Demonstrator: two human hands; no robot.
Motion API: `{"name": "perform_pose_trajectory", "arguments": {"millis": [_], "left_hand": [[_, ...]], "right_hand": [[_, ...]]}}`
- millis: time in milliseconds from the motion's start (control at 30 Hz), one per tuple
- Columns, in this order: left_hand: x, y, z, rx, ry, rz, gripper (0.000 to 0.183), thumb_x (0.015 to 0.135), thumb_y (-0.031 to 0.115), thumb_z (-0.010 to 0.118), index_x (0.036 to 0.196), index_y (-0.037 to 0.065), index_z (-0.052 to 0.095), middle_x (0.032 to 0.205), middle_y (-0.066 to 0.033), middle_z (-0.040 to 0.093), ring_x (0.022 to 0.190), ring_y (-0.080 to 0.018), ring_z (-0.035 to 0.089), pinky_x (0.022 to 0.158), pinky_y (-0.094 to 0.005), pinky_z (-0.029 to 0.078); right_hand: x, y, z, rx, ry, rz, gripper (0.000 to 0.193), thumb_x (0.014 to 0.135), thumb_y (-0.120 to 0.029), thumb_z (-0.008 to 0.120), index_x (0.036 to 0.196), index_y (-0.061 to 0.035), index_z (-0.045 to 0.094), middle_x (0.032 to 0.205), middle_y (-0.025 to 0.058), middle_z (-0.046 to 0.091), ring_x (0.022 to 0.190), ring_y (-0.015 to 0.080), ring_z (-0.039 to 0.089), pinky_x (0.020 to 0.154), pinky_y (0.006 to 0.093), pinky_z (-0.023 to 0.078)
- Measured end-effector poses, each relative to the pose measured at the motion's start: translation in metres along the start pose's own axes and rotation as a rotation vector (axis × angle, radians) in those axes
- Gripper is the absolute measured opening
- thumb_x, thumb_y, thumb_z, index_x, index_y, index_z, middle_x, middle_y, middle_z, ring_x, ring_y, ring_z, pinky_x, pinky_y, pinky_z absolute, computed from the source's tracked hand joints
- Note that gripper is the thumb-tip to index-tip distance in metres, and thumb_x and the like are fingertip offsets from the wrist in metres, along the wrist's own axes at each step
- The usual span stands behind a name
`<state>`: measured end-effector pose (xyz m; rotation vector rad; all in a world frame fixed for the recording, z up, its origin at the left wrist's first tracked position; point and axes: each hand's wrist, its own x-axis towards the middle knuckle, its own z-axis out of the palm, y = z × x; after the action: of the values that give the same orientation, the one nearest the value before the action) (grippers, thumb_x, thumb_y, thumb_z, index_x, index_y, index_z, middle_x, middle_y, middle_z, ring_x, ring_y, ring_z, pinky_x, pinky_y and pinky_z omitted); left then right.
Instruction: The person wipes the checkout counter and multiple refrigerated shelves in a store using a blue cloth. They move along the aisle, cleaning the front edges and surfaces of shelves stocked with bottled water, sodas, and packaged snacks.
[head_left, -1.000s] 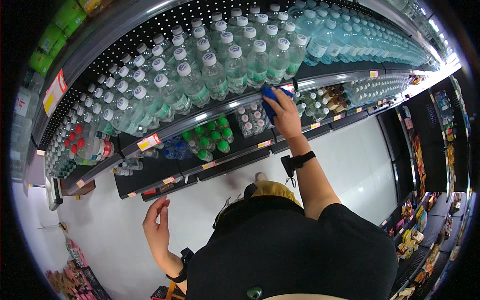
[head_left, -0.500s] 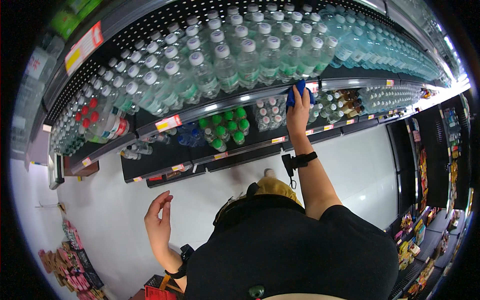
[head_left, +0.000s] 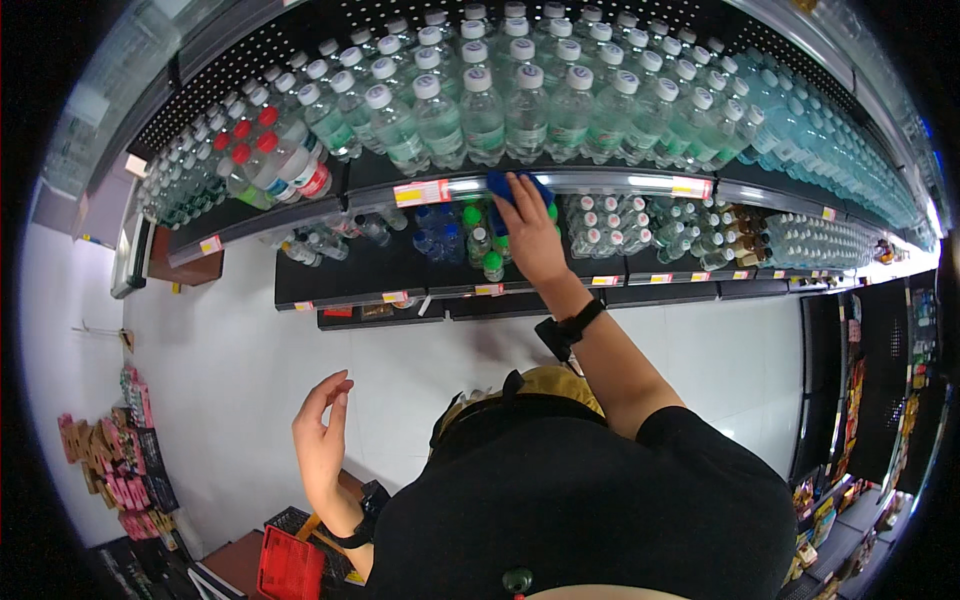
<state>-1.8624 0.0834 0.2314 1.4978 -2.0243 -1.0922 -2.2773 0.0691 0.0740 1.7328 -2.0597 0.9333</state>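
Right grip [head_left: 535,240] grasps one blue cloth [head_left: 508,186], fingers laid over it, and the cloth sits against the front edge of the upper shelf [head_left: 600,183]. That edge runs in a long bend to both sides; two large price labels [head_left: 423,191] flank the cloth on it, one to the left, one to the right, neither touching it. Behind the edge, a narrow dark strip of shelf lies bare before many upright clear bottles [head_left: 483,125] with white caps, too crowded to count surely. Five red caps show on a cluster of bottles [head_left: 292,172] farther left. Below the grip, the lower shelf [head_left: 345,283] carries green-capped bottles [head_left: 493,264], partly hidden by the hand, so their number cannot be told. Left grip [head_left: 320,440] is empty, fingers loosely curled, well apart from the shelves, with open white floor [head_left: 230,370] around it. One red basket [head_left: 288,565] shows near the left forearm.
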Motion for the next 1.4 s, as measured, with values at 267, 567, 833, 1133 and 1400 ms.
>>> {"name": "perform_pose_trajectory", "arguments": {"millis": [267,567,833,1133,1400], "left_hand": [[-0.008,0.000,0.005,-0.021,0.018,-0.010,0.028,0.105,0.007,0.061,0.131,0.000,0.069,0.113,-0.0108,0.076,0.109,-0.0185,0.070,0.099,-0.0329,0.053],[0.018,0.021,0.054,-0.076,-0.021,0.068,0.027,0.104,0.004,0.062,0.129,0.004,0.072,0.111,-0.0105,0.077,0.106,-0.0181,0.072,0.094,-0.0318,0.055],[0.065,0.093,0.127,-0.025,-0.184,0.283,0.027,0.104,0.003,0.063,0.129,0.005,0.071,0.108,-0.0082,0.077,0.102,-0.0166,0.071,0.092,-0.0300,0.054],[0.080,0.152,0.213,-0.038,-0.294,0.342,0.029,0.102,0.002,0.064,0.129,0.007,0.071,0.110,-0.0090,0.077,0.099,-0.0168,0.071,0.085,-0.0306,0.055],[0.080,0.188,0.251,0.028,-0.368,0.388,0.030,0.101,0.002,0.064,0.131,0.007,0.070,0.110,-0.0084,0.076,0.098,-0.0175,0.072,0.086,-0.0305,0.055]], "right_hand": [[0.026,-0.043,0.042,0.048,-0.126,-0.215,0.031,0.095,-0.014,0.063,0.124,-0.0064,0.071,0.159,0.0111,0.049,0.150,0.0305,0.043,0.111,0.0431,0.050],[-0.013,0.053,-0.040,0.022,-0.136,-0.120,0.030,0.094,-0.011,0.064,0.123,-0.0085,0.072,0.161,0.0091,0.047,0.149,0.0297,0.045,0.116,0.0427,0.047],[-0.062,0.160,-0.146,0.168,-0.085,0.273,0.062,0.078,0.012,0.059,0.136,-0.0096,0.067,0.157,0.0161,0.050,0.146,0.0366,0.048,0.119,0.0431,0.043],[-0.090,0.264,-0.269,0.344,0.568,0.793,0.064,0.082,0.013,0.045,0.141,-0.0075,0.063,0.133,0.0199,0.069,0.124,0.0335,0.067,0.110,0.0393,0.048],[-0.091,0.310,-0.234,-0.201,0.054,0.396,0.080,0.073,0.011,0.065,0.149,-0.0129,0.055,0.151,0.0218,0.052,0.145,0.0409,0.045,0.121,0.0481,0.038]]}}
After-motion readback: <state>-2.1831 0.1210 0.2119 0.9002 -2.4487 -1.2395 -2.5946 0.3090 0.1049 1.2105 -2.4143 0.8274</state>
